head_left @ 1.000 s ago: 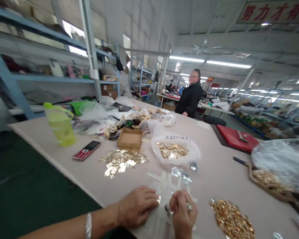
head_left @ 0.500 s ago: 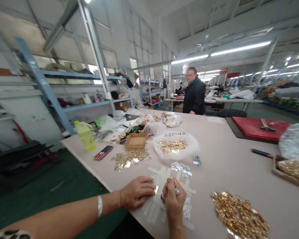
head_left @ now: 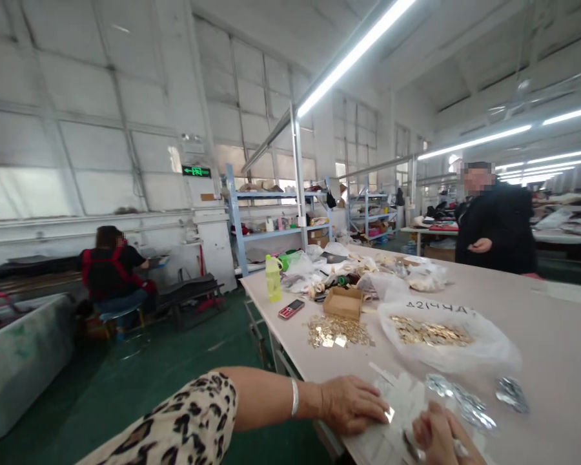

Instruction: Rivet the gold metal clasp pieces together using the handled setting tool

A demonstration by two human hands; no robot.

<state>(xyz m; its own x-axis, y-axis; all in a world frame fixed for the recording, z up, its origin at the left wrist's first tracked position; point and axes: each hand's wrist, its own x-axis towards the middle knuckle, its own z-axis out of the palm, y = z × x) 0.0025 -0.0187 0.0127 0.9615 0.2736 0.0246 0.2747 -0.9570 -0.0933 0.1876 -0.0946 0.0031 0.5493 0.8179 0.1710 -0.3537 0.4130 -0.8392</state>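
My left hand [head_left: 353,403] lies flat at the table's near edge, fingers stretched out, their tips by a small shiny square piece [head_left: 390,414]. Close on its right, my right hand [head_left: 443,436] is closed in a fist, slightly blurred; something dark and metallic shows beneath it, too unclear to name. Pale strips [head_left: 399,387] are spread under and between the hands. Beyond my right hand lie silvery pieces [head_left: 459,400], with a smaller silvery heap [head_left: 512,394] farther right. Flat gold pieces [head_left: 339,330] are heaped past my left hand.
A white plastic bag [head_left: 496,352] holds more gold pieces. Behind the gold heap stands a cardboard box [head_left: 343,303], with a phone [head_left: 291,309] and a yellow-green bottle [head_left: 273,279] to its left. One person [head_left: 496,223] stands across the table; another [head_left: 113,268] sits far left.
The view has swung left and up, bringing the seated person into sight and dropping the right-hand gold pile. The standing person's hand is now raised at the waist. My hands stay beside the strips.
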